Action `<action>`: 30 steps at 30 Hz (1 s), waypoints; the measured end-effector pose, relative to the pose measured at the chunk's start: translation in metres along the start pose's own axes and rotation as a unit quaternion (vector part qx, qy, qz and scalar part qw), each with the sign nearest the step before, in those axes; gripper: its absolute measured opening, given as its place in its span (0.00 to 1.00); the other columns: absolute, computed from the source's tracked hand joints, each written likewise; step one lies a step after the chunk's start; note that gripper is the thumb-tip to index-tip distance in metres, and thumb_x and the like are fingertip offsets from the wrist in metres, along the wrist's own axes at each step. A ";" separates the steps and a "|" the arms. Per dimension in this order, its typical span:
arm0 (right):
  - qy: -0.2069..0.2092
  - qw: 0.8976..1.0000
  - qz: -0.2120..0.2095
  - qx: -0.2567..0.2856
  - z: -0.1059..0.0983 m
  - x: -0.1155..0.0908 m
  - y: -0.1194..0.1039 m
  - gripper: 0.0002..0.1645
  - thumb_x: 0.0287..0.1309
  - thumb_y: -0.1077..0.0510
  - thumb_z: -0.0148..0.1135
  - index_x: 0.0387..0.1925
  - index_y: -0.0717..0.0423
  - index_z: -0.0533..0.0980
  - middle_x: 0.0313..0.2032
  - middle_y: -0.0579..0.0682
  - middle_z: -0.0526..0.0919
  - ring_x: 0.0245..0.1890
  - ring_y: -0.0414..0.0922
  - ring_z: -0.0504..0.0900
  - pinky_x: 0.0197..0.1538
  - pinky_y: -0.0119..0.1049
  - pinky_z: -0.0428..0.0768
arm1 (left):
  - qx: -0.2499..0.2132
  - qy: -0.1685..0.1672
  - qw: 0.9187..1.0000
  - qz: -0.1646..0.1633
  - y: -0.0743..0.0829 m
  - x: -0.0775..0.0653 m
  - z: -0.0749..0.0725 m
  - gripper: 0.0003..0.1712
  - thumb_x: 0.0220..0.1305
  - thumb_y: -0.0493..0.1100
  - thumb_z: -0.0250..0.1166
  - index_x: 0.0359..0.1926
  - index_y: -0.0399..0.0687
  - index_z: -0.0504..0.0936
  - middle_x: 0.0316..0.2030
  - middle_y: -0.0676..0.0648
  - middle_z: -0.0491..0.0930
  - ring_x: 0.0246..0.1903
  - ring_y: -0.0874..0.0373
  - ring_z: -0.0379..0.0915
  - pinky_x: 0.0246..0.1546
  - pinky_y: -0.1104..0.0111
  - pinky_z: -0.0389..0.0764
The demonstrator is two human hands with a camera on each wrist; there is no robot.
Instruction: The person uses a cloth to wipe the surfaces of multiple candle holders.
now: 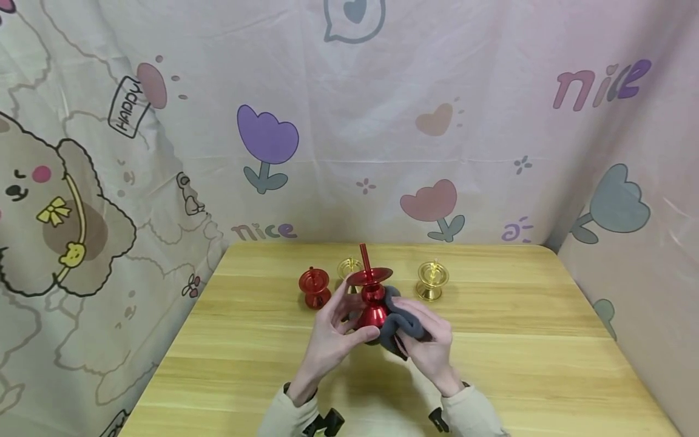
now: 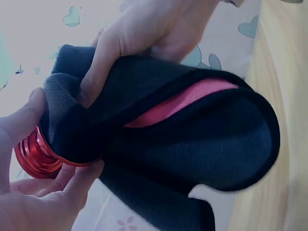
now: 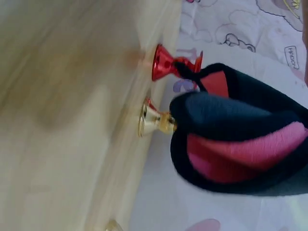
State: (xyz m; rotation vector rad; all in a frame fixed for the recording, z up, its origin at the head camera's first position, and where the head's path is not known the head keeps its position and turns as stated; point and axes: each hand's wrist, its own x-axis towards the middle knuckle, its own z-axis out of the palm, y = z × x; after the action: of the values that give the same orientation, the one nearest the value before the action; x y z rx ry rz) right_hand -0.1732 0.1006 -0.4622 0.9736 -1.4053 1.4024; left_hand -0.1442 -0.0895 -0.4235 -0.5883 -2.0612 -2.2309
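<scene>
Over the middle of the table, my left hand (image 1: pixel 330 346) holds a shiny red metal candle holder (image 1: pixel 375 315) by its flared lower part. Its dish and thin upright stem point up, slightly tilted. My right hand (image 1: pixel 431 349) grips a dark grey cloth (image 1: pixel 404 325) and presses it against the holder's right side. In the left wrist view, the cloth (image 2: pixel 192 144) has black edging and a pink inner side, and it covers much of the holder (image 2: pixel 36 156). The right wrist view shows the folded cloth (image 3: pixel 226 115) hanging; the right fingers are hidden there.
Behind the hands stand a smaller red candle holder (image 1: pixel 315 288), a gold one (image 1: pixel 349 266) partly hidden by the left hand and the held holder, and another gold one (image 1: pixel 432 280) to the right. A printed curtain (image 1: pixel 349 121) hangs behind the wooden table (image 1: pixel 519 352).
</scene>
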 end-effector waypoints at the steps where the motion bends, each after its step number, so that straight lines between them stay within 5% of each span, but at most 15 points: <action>1: 0.010 1.000 0.026 0.008 0.000 -0.002 0.000 0.17 0.45 0.79 0.66 0.41 0.74 0.83 0.44 0.59 0.89 0.49 0.46 0.88 0.58 0.32 0.83 | -0.003 -0.002 1.000 0.000 -0.001 0.000 0.000 0.54 0.56 0.39 0.77 0.79 0.53 0.56 0.57 0.34 0.79 0.55 0.61 0.79 0.60 0.66 0.81; 4: 0.033 0.994 0.096 0.032 0.000 -0.005 -0.002 0.24 0.38 0.84 0.62 0.42 0.72 0.84 0.45 0.51 0.90 0.49 0.42 0.88 0.55 0.30 0.83 | -0.020 -0.016 1.000 -0.002 -0.003 0.000 -0.001 0.54 0.59 0.39 0.75 0.79 0.51 0.53 0.59 0.30 0.77 0.55 0.61 0.80 0.59 0.66 0.82; 7: 0.040 0.992 0.112 0.036 0.000 -0.006 -0.002 0.24 0.39 0.85 0.62 0.42 0.71 0.84 0.45 0.50 0.90 0.49 0.41 0.88 0.55 0.29 0.83 | -0.026 -0.021 0.999 -0.010 -0.004 0.000 -0.001 0.54 0.61 0.39 0.73 0.80 0.48 0.50 0.60 0.28 0.76 0.55 0.63 0.80 0.59 0.66 0.81; 13: 0.002 1.000 -0.016 -0.021 -0.001 0.001 0.003 0.11 0.55 0.72 0.68 0.40 0.75 0.83 0.42 0.62 0.89 0.48 0.49 0.88 0.59 0.34 0.83 | -0.017 -0.010 1.000 -0.016 -0.002 0.001 0.002 0.57 0.56 0.41 0.77 0.79 0.51 0.53 0.58 0.34 0.76 0.57 0.59 0.76 0.57 0.62 0.83; 18: -0.021 0.996 -0.082 -0.034 0.001 0.008 0.001 0.12 0.61 0.67 0.66 0.39 0.77 0.82 0.41 0.67 0.87 0.47 0.54 0.87 0.61 0.37 0.83 | -0.011 -0.001 1.000 -0.004 0.000 0.001 0.002 0.56 0.53 0.42 0.79 0.78 0.55 0.57 0.56 0.35 0.77 0.53 0.57 0.78 0.54 0.64 0.85; 22: 0.001 1.000 -0.018 -0.006 0.000 0.002 0.001 0.12 0.52 0.74 0.67 0.41 0.76 0.83 0.43 0.62 0.89 0.49 0.49 0.88 0.59 0.35 0.83 | -0.006 -0.007 1.000 -0.005 0.000 0.000 0.000 0.56 0.55 0.41 0.78 0.79 0.49 0.55 0.58 0.32 0.77 0.53 0.60 0.79 0.57 0.67 0.83; 26: 0.032 0.996 0.077 0.026 -0.001 -0.006 0.000 0.23 0.38 0.83 0.63 0.41 0.72 0.84 0.45 0.53 0.90 0.49 0.42 0.88 0.55 0.30 0.84 | -0.021 -0.017 1.000 -0.016 0.001 -0.001 0.000 0.57 0.58 0.39 0.75 0.80 0.45 0.50 0.60 0.29 0.75 0.55 0.63 0.79 0.59 0.67 0.82; 30: 0.031 0.998 0.047 0.015 -0.002 -0.004 0.000 0.16 0.46 0.79 0.66 0.41 0.74 0.83 0.44 0.57 0.90 0.49 0.43 0.88 0.56 0.30 0.83 | -0.018 -0.026 0.999 -0.019 0.001 -0.001 0.002 0.56 0.60 0.40 0.74 0.80 0.46 0.48 0.62 0.31 0.74 0.58 0.62 0.77 0.61 0.67 0.80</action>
State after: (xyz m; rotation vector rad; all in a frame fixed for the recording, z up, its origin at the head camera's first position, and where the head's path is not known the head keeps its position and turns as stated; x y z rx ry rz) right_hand -0.1723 0.1021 -0.4659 0.8856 -1.4027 1.5151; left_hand -0.1420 -0.0880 -0.4225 -0.6218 -2.0771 -2.3026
